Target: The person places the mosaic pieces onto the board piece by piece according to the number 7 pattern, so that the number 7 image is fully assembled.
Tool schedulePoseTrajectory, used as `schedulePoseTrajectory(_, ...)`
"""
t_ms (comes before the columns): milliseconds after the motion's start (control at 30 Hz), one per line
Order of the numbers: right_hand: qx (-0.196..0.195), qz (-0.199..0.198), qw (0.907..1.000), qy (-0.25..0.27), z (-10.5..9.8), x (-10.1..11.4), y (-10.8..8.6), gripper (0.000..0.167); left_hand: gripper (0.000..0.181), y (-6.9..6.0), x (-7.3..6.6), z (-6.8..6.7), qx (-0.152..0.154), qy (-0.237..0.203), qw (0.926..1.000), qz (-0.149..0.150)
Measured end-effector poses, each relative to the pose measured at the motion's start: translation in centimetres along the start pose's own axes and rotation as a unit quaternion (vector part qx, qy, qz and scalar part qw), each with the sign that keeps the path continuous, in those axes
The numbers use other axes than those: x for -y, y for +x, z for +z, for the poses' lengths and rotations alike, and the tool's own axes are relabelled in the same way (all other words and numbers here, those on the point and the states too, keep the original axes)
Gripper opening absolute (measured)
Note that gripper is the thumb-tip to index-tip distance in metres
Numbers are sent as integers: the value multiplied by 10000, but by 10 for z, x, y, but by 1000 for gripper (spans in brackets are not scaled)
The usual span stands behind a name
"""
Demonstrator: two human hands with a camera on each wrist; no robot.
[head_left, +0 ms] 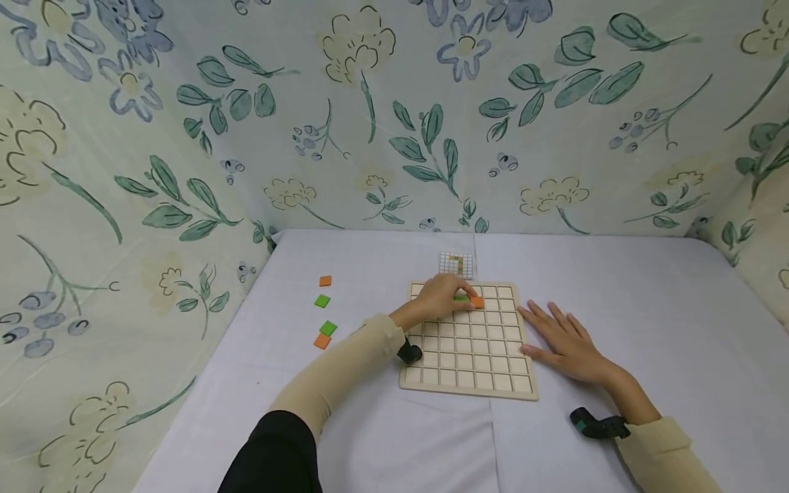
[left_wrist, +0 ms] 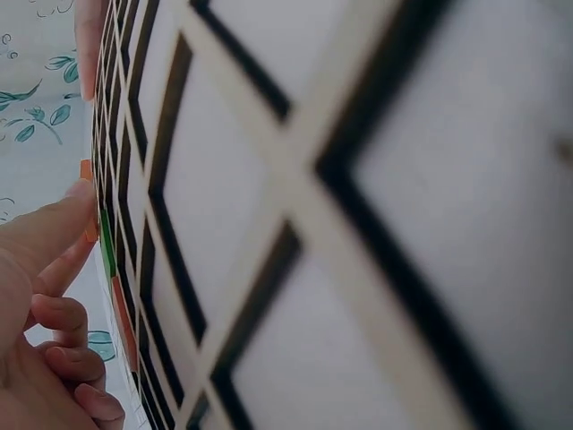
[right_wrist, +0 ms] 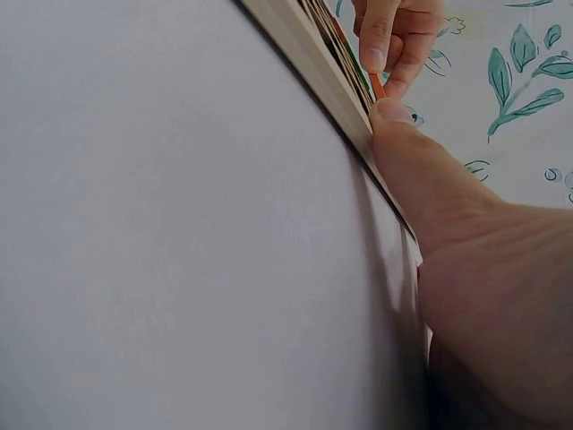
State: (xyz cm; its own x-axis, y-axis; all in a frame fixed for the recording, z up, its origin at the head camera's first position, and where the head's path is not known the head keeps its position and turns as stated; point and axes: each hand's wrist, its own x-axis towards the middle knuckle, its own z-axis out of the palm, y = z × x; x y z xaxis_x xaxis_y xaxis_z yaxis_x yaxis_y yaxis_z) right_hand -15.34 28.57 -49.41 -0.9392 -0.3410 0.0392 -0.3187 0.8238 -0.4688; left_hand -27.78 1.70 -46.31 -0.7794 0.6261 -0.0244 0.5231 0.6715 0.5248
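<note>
Left hand [head_left: 439, 297] pinched the orange square tile [head_left: 477, 302] near the far edge of the grid board [head_left: 465, 359], right hand [head_left: 570, 349] spread along its right edge; tile looked light, stiff, best gripped by opposite sides.

The square wooden grid board [head_left: 481, 349] lay on the white-clothed bench [head_left: 647, 294], a small printed grid card [head_left: 456, 264] just behind it. Four orange and green square tiles [head_left: 322, 301] lay left of the board. The left hand [head_left: 440, 296] was over its rear, the right hand [head_left: 570, 348] at its right edge.
</note>
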Motion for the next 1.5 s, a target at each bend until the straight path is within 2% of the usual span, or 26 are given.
schedulePoseTrajectory(300,-8,-18,10000,14,-1,2,0,78,28,-1,0,2,-138,19,9999,-67)
schedulePoseTrajectory(567,-7,-2,10000,14,-1,2,0,78,27,-2,1,2,-225,-438,9983,-323)
schedulePoseTrajectory(733,-18,-34,10000,19,-1,2,-1,78,29,-1,3,3,-168,-868,9944,-586)
schedulePoseTrajectory(867,-40,-57,10000,33,-1,2,-1,78,29,-1,3,2,-121,-1031,9920,-716)
schedulePoseTrajectory(1300,-9,-24,10000,9,-1,1,-1,77,31,-1,-1,0,-24,-1006,9917,-802)
schedulePoseTrajectory(1500,-22,-35,10000,6,-1,2,0,78,33,-4,0,-9,-189,-1332,9886,-669)
